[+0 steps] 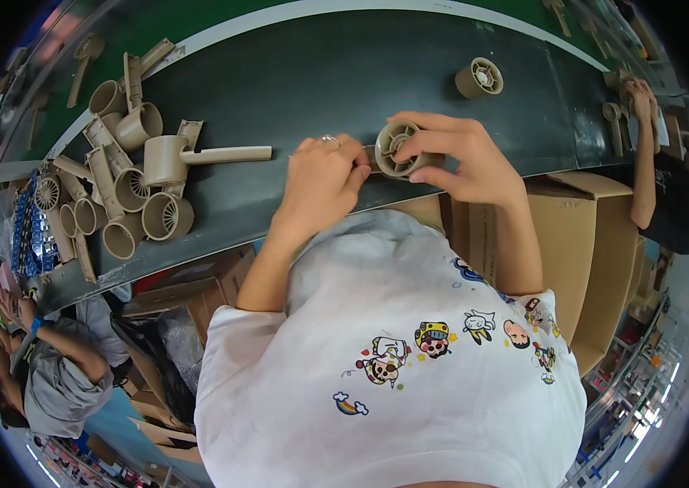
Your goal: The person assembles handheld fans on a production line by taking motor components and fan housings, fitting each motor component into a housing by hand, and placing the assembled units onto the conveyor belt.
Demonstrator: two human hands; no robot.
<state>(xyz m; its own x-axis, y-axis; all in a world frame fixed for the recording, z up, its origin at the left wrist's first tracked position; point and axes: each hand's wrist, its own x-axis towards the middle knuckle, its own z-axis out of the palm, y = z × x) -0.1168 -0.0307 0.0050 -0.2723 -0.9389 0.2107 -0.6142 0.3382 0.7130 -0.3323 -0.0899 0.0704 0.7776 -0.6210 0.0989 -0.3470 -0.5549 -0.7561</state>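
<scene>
Pinching cup [387, 158] with right fingers [442, 142] at desk [320, 81]; bunching left fingers [347, 150] beside it, impossible to tell on what.

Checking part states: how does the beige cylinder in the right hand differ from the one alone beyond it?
The right hand grips the held cylinder; the lone cylinder sits untouched on the dark worktop. The held cylinder's opening faces leftward, the lone cylinder's rightward. Both are beige and round, with inner spokes.

cylindrical part [394, 169]: beige | worktop [312, 89]: dark green-grey | shirt [409, 415]: white, multicoloured cartoon print | carton [560, 236]: brown
</scene>
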